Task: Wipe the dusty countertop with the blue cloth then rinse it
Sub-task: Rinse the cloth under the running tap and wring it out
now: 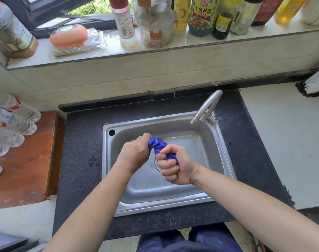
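With both fists, left hand (135,153) and right hand (175,166), clenched around the twisted blue cloth (159,146) over the sink (218,140), wiping looks done; rinse at wring-out.

A dark speckled countertop (78,142) carries a steel sink (151,186) and its faucet (207,114).

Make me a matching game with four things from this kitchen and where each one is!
Things:
1. blue cloth
2. faucet
3. orange oval pack
4. clear bottles

Places:
A. on the windowsill
B. gripped by the left hand and right hand
C. lying at the left edge
D. at the back right corner of the sink

Pairs: 1-B, 2-D, 3-A, 4-C
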`<action>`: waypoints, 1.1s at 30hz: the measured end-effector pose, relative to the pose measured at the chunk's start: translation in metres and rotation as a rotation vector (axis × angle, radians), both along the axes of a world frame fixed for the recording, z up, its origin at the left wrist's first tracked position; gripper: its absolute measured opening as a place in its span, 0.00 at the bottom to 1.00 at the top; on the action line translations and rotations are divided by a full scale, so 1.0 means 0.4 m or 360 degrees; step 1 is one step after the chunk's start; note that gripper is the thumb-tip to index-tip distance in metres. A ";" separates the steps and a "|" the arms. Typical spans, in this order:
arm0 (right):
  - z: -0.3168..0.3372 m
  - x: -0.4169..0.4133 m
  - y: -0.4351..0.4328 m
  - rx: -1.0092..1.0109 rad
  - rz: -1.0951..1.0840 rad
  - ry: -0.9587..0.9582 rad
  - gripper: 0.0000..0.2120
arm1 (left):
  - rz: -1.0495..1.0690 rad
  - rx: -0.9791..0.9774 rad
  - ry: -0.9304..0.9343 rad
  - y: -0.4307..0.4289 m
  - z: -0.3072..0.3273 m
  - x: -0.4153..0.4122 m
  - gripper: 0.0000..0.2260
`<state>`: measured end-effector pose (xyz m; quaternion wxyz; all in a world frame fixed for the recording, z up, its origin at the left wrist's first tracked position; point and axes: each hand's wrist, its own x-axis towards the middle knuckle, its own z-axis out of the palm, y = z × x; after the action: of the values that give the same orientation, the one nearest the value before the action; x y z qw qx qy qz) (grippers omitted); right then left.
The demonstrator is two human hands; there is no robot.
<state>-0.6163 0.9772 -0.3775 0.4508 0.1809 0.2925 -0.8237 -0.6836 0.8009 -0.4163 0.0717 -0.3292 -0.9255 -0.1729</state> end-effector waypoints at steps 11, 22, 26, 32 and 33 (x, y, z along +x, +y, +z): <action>-0.078 -0.027 0.076 0.1732 0.0547 0.0916 0.09 | 0.0351 0.0037 -0.1238 -0.022 0.013 0.024 0.11; -0.097 -0.030 0.123 0.2127 0.0160 0.1886 0.23 | 0.0637 0.1287 -0.2445 -0.014 0.077 0.040 0.16; -0.101 -0.019 0.125 0.2178 0.0016 0.2307 0.24 | 0.0455 0.1341 -0.2743 -0.022 0.101 0.042 0.13; -0.080 -0.041 0.135 0.2261 0.0146 0.2653 0.27 | 0.0275 0.0887 -0.2738 -0.013 0.115 0.035 0.16; -0.077 -0.046 0.135 0.2319 0.0230 0.2669 0.26 | 0.0239 0.0851 -0.2725 -0.012 0.111 0.034 0.14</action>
<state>-0.6348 1.0313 -0.4082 -0.0567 -0.2291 0.9280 -0.2882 -0.6700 0.7960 -0.3718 -0.5573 0.0013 -0.6099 -0.5634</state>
